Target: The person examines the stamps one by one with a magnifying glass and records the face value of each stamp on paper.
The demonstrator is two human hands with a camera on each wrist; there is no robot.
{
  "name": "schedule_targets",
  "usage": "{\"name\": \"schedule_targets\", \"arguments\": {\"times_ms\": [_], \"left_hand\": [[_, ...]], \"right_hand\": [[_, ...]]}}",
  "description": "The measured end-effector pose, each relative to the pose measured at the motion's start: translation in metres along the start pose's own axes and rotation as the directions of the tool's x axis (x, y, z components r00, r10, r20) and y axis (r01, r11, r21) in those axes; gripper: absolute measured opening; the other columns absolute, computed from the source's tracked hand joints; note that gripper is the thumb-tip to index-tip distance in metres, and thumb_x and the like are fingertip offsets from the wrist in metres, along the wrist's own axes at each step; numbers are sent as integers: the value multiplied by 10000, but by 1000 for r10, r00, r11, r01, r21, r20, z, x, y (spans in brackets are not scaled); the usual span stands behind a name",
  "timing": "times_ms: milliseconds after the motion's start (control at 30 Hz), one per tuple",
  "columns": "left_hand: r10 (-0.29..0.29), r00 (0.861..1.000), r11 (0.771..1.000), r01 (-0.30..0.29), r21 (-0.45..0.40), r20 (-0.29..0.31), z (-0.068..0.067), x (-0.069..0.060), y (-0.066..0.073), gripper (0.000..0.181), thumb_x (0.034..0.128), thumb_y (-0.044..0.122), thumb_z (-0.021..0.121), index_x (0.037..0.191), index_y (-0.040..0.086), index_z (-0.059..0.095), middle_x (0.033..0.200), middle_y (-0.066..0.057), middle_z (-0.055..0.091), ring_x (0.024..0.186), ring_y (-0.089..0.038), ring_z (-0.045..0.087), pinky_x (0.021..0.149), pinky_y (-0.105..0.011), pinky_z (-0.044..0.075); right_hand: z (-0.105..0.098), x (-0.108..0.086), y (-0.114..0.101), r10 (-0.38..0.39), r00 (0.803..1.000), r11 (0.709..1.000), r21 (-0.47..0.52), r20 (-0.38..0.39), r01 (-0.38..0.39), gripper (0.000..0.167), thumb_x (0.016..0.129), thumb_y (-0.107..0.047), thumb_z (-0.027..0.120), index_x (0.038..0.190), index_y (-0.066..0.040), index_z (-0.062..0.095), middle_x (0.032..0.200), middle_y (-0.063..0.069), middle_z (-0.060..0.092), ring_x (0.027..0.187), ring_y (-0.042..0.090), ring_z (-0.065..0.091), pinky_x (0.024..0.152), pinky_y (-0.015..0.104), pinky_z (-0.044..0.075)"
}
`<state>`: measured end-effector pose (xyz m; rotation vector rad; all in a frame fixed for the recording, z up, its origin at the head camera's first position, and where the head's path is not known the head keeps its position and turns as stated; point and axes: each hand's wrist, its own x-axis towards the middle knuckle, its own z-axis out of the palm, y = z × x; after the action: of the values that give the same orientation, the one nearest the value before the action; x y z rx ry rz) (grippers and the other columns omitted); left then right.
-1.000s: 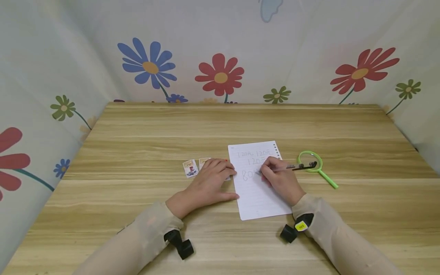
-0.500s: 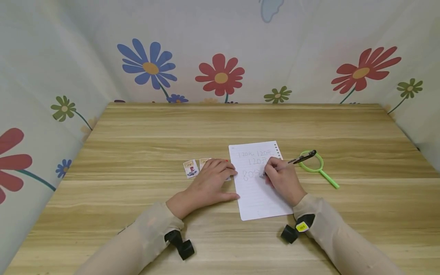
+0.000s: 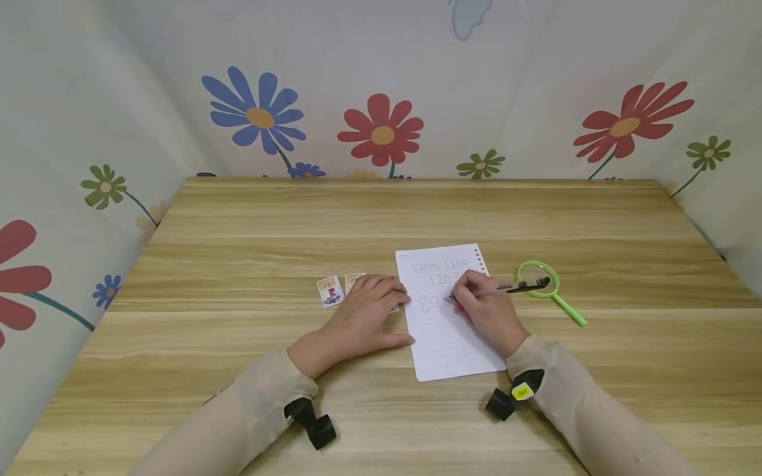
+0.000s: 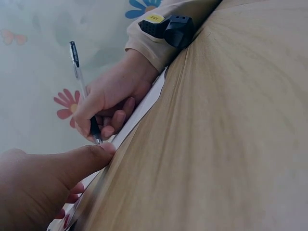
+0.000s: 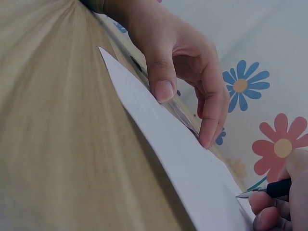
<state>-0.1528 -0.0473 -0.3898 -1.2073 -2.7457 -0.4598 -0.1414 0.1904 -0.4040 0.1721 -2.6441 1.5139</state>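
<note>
A white sheet of lined paper (image 3: pixel 452 350) with punched holes at its upper right lies on the table, bearing handwritten numbers such as "120" and "80". My right hand (image 3: pixel 491 314) pinches a black-and-clear pen (image 3: pixel 524 286), its tip at the paper beside the "80"; the right wrist view shows the metal pen tip (image 5: pixel 244 195) at the sheet. With thumb and fingertips, my left hand (image 3: pixel 363 320) rests on the sheet's left edge. Small picture stamps (image 3: pixel 330 291) lie left of the paper, some partly hidden under the left hand.
A green magnifying glass (image 3: pixel 569 310) lies right of the paper. The wooden table (image 3: pixel 250 218) reaches back to a flowered cloth wall (image 3: pixel 512 79). Black wrist cameras are strapped to both sleeves.
The pen tip moved slightly right beside the "80", then back left, and the pen's top end tilted up and came down again. My left hand and the paper stay in place.
</note>
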Motion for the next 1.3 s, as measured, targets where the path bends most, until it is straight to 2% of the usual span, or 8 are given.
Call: {"name": "schedule_targets", "arguments": {"times_ms": [233, 400, 567, 700, 800, 967, 1133, 1300], "left_hand": [[-9, 1000, 1000, 9, -5, 2, 2, -1, 2, 606, 744, 536, 747, 1158, 103, 656, 1216, -16, 594, 1236, -236, 485, 1115, -411, 320], [-8, 1000, 1000, 8, 2, -5, 2, -1, 3, 608, 742, 537, 749, 1160, 105, 656, 1217, -15, 597, 1230, -235, 489, 1112, -413, 325], [-7, 1000, 1000, 7, 5, -6, 4, -1, 3, 606, 747, 534, 747, 1161, 101, 656, 1218, -20, 597, 1234, -239, 488, 1113, -418, 326], [-3, 1000, 1000, 3, 3, -10, 6, -2, 2, 605, 747, 529, 750, 1157, 95, 657, 1217, -24, 597, 1226, -241, 490, 1113, -418, 324], [-5, 1000, 1000, 5, 6, -11, 6, -2, 1, 605, 747, 530, 750, 1156, 94, 658, 1219, -23, 595, 1225, -240, 488, 1116, -416, 321], [-12, 1000, 1000, 12, 6, -3, 6, -2, 2, 607, 753, 537, 742, 1164, 99, 655, 1229, -22, 592, 1241, -243, 481, 1121, -417, 318], [-21, 1000, 1000, 21, 8, 4, 7, -2, 3, 603, 756, 535, 740, 1167, 102, 656, 1236, -21, 590, 1251, -242, 474, 1123, -416, 318], [-30, 999, 1000, 30, 4, 13, 7, -2, 4, 605, 760, 533, 737, 1173, 100, 652, 1243, -23, 586, 1256, -242, 469, 1127, -416, 314]], "right_hand": [[0, -2, 2, -39, 999, 999, 1, 11, 39, 188, 898, -74, 545, 729, -79, 626, 596, 20, 600, 613, 102, 531, 540, 190, 402], [-1, -2, 2, 2, 1000, 998, 70, -6, -2, 190, 921, -83, 508, 769, -52, 617, 637, 45, 598, 577, 102, 507, 494, 192, 385], [-1, -3, 3, 25, 1000, 998, 57, 5, -26, 188, 931, -124, 517, 779, -73, 616, 661, 43, 608, 603, 119, 518, 508, 192, 391], [0, -2, 3, 39, 999, 995, 93, -2, -38, 177, 944, -139, 523, 815, -50, 606, 689, 48, 603, 628, 115, 534, 526, 185, 402], [-1, -2, 1, 56, 998, 989, 139, -5, -55, 165, 949, -149, 535, 874, -15, 595, 700, 66, 593, 590, 98, 521, 508, 192, 417], [-4, -1, -4, 63, 998, 985, 162, 15, -64, 159, 941, -148, 575, 939, 10, 579, 715, 107, 581, 514, 84, 486, 460, 209, 422], [-13, -2, -13, 46, 997, 990, 129, 56, -53, 163, 931, -150, 593, 957, 11, 588, 761, 149, 593, 499, 86, 473, 406, 227, 403], [-21, 0, -20, 18, 996, 998, 53, 89, -22, 181, 928, -168, 595, 973, 6, 610, 787, 205, 611, 515, 113, 487, 402, 230, 410]]}}
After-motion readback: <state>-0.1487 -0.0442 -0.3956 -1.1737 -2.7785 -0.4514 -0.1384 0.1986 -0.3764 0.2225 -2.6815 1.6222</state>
